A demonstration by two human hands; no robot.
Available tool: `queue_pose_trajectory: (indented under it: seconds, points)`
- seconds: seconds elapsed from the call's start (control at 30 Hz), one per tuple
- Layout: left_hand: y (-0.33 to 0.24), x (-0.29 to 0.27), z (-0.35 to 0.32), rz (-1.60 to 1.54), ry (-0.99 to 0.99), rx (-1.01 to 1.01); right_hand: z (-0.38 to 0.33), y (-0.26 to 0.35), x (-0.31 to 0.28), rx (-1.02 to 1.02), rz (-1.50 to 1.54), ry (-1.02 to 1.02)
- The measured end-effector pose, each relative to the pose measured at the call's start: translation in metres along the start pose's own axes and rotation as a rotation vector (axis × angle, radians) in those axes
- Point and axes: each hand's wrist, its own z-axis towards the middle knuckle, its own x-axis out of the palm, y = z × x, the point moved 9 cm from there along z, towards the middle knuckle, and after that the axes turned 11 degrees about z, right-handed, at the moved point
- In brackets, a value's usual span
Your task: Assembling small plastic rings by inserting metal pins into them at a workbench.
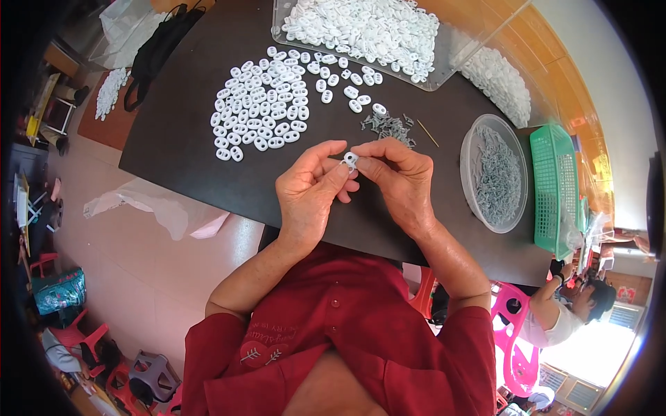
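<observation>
My left hand [309, 191] and my right hand [399, 177] meet over the dark table [180, 139], both pinching one small white oval plastic piece [350, 160] between their fingertips. Just beyond the hands lies a small heap of grey metal screws [387, 125]. Further out, several white oval pieces [267, 104] are spread across the table in a loose patch.
A clear tray [430, 66] heaped with white pieces sits at the far edge. A round clear bowl of grey screws [494, 173] stands at right beside a green basket [555, 187]. Another person [569, 312] sits at lower right. Plastic bags and stools are on the floor at left.
</observation>
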Motion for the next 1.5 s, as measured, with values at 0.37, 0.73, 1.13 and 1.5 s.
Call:
queue_pose_trajectory:
  seconds: [0.37,0.73,1.13,1.5]
  points:
    - [0.003,0.003,0.001,-0.047,0.027,0.003,-0.011,0.015,0.01,-0.117,-0.364,0.051]
    - [0.005,0.003,0.001,0.008,0.027,-0.009,-0.02,0.026,0.009,-0.39,-0.506,0.017]
    - [-0.007,0.008,0.0,0.017,0.076,0.05,-0.02,0.032,0.01,-0.321,-0.394,0.031]
    - [-0.021,0.007,-0.008,0.15,0.041,0.268,-0.027,0.041,0.021,-0.416,-0.412,0.006]
